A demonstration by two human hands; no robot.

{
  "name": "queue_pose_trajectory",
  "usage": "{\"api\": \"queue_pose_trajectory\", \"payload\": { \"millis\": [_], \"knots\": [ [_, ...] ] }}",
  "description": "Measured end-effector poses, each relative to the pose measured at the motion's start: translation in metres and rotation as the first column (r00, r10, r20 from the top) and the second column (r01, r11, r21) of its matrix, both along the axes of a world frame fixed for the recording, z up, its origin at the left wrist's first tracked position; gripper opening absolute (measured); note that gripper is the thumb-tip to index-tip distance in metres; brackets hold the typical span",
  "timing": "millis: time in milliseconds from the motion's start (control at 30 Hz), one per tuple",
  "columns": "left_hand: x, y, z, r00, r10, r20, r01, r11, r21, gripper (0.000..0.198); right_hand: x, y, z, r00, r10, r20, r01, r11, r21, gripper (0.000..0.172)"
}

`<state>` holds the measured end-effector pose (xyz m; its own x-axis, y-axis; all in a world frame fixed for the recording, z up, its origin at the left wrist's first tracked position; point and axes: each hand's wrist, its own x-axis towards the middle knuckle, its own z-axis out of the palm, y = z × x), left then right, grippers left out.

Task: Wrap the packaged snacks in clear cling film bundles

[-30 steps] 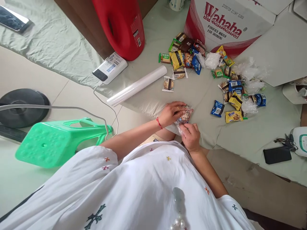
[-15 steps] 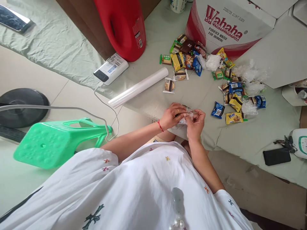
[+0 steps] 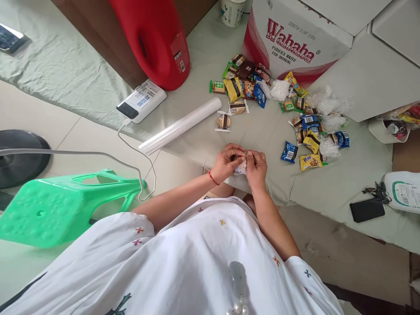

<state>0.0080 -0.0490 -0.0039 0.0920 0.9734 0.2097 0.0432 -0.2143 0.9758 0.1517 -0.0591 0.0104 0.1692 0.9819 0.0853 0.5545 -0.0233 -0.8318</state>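
Left hand (image 3: 226, 162): fingers curled tight, pinching the clear snack bag (image 3: 242, 167) at its 9 o'clock side. Right hand (image 3: 257, 168): fingertips gripping the same bag from 3 o'clock. Bag is sitting between both hands, over the near edge of the green sheet (image 3: 262, 135). Bare sheet is lying open at 12 o'clock; film roll (image 3: 180, 126) at 10, blue packet (image 3: 289, 152) at 2. Forearms are converging, wrists bending inward.

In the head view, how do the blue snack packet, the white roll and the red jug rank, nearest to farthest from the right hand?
1. Blue snack packet, just right of the right hand.
2. White roll, to the left.
3. Red jug, far back left.
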Motion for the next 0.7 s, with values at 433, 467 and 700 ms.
{"api": "queue_pose_trajectory", "payload": {
  "millis": [433,467,700],
  "knots": [
    [0.031,-0.01,0.061,0.781,-0.029,0.624,0.457,0.707,-0.54,0.054,0.033,-0.021,0.033,0.947,-0.13,-0.294,0.162,0.983,0.086,0.041],
    [0.034,-0.009,0.061,0.769,0.03,0.638,0.446,0.689,-0.571,0.055,0.04,-0.025,0.033,0.936,-0.191,-0.296,0.223,0.972,0.08,0.042],
    [0.054,-0.013,0.071,0.901,0.05,0.432,0.242,0.767,-0.594,0.052,0.054,-0.075,0.04,0.982,0.075,0.171,-0.105,0.978,0.179,0.065]
  ]
}}
